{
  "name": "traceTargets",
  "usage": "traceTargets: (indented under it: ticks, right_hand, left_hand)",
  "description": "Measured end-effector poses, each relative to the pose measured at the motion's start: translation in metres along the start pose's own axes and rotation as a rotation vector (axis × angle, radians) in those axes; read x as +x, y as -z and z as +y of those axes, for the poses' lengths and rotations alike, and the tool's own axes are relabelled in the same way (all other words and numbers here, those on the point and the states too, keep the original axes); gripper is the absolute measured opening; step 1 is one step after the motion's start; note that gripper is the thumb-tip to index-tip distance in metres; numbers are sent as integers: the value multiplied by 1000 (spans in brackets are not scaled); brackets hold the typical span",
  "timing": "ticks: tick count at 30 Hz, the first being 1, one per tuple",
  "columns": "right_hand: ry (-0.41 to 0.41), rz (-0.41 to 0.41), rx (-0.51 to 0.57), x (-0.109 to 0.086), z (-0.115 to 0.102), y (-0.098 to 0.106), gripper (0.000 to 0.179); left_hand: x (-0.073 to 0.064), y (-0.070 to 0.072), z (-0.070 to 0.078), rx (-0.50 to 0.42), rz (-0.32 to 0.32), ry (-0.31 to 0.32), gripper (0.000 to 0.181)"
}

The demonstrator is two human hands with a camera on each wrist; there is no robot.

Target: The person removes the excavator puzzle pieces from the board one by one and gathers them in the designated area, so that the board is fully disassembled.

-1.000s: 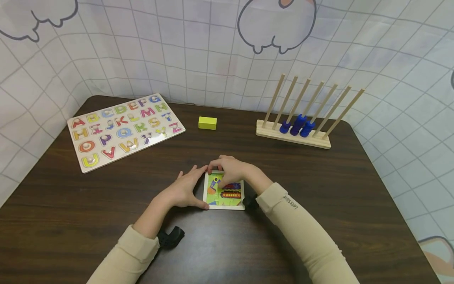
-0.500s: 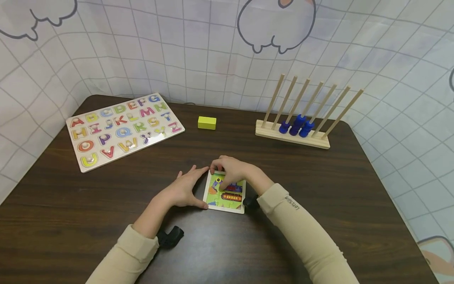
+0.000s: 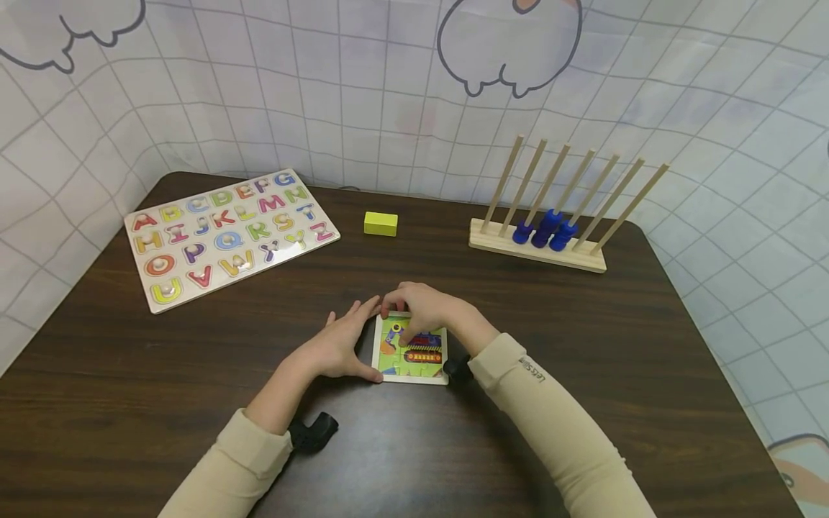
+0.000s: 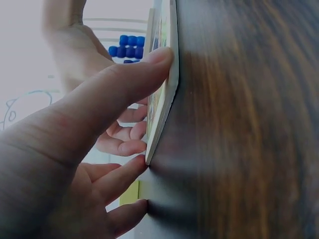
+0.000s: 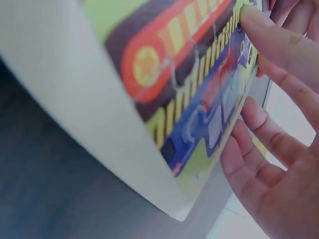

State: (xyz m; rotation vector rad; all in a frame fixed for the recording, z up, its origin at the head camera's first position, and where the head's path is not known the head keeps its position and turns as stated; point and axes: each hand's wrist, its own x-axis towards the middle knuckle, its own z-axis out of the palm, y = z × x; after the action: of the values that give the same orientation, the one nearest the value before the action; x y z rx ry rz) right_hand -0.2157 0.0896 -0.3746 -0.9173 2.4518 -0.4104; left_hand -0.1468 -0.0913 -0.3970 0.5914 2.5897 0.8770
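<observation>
A square jigsaw puzzle [image 3: 422, 365] in a pale frame lies flat on the dark wooden table, showing a digger on a green ground. My left hand [image 3: 333, 349] spans its left side with straight fingers; the thumb [image 4: 158, 57] touches the near left corner and a fingertip meets the far left corner. From the far side, my right hand [image 3: 424, 309] holds the puzzle, its thumb [image 5: 256, 19] on the picture and its other fingers bent at the far edge. That hand hides the upper part of the picture in the head view.
An alphabet peg board [image 3: 223, 241] lies at the back left. Behind the puzzle sits a yellow block [image 3: 381, 224]. At the back right stands a wooden peg rack [image 3: 537, 252] with tall sticks and blue beads [image 3: 547, 230]. A tiled-pattern curtain [image 3: 388, 108] borders the table's back.
Half a second ago the puzzle sat slightly turned, its near right corner closer to me; now it is squared up again, much as a second ago. Both hands keep nearly the same places.
</observation>
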Motion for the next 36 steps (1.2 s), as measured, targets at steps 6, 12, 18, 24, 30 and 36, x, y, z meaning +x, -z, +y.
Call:
traceTargets:
  ticks: [6,12,18,24,30,36]
  right_hand:
    - [4,-40,-29,-1,-2,4,50]
    - [-13,-58,-14,0,-4,5,52]
    - [-22,-64,-8,2,-5,4,52]
    - [-38,-73,-16,3,-8,4,52]
    - [-43,-72,-22,4,-9,4,52]
    - [-30,-50,-17,5,-10,3,52]
  left_hand:
    - [1,0,0,24,-4,25,112]
    - [3,0,0,25,-5,31,109]
    - [2,0,1,25,-6,38,109]
    - [2,0,1,18,-3,38,108]
    - [1,0,2,18,0,42,109]
    - [1,1,1,17,-3,46,109]
